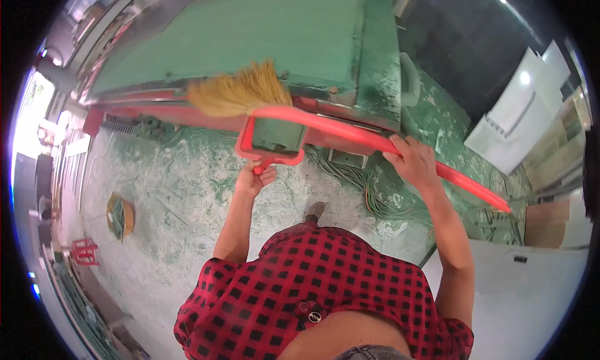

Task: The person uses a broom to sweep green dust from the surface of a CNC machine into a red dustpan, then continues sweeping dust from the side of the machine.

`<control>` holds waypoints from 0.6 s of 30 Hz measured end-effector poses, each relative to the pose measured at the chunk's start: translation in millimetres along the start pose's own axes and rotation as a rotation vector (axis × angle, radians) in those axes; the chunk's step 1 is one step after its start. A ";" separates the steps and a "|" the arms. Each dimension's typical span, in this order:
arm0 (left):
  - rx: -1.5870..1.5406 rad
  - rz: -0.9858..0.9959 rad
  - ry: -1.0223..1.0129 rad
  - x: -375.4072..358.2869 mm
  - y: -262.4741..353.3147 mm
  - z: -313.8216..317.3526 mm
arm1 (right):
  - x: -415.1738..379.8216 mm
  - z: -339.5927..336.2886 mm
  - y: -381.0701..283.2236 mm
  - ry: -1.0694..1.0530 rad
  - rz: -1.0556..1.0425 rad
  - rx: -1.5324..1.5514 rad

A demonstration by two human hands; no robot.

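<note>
My right hand (pixel 414 163) is closed around the red handle of a broom (pixel 331 122). The broom's yellow bristles (pixel 240 92) lie over the near edge of a green-topped machine table (pixel 262 41) and look slightly blurred. In my left hand (pixel 255 179) is the short handle of a red dustpan (pixel 247 141), fingers wrapped round it. The dustpan is just below the table's edge, under the broom's neck. Greenish dust or a greenish surface shows inside its pan.
Coiled cables (pixel 356 185) lie on the dusty floor in front of the machine. White panels (pixel 522 110) lean at the right. A round bin (pixel 120 216) and a small red stool (pixel 85 252) stand at the left. A white board surface (pixel 519 291) is at the lower right.
</note>
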State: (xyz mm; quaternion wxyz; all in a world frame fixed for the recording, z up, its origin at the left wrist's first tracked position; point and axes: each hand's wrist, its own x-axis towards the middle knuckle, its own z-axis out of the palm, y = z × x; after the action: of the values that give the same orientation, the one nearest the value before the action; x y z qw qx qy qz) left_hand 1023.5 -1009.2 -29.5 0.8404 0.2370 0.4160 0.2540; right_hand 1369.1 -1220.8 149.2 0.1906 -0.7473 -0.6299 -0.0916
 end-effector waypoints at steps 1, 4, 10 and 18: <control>0.009 0.007 0.044 -4.5 0.6 4.3 | -1.0 -3.8 -2.9 -0.002 -0.044 0.017; -0.105 -0.030 -0.109 14.1 -7.0 -26.5 | -6.5 -8.1 -11.0 -0.004 -0.127 0.101; -0.026 -0.014 0.086 -2.4 0.5 -9.0 | -22.8 -12.5 -18.7 -0.025 0.123 0.180; -0.017 -0.027 0.034 -10.6 3.3 10.0 | -56.2 -0.4 -5.2 -0.004 0.393 0.139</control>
State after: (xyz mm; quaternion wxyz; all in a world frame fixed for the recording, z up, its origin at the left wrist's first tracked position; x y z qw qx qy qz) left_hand 1025.4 -1015.2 -16.0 0.8386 0.2200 0.4311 0.2501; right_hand 1353.5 -1271.2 129.3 0.2548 -0.8409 -0.4774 -0.0075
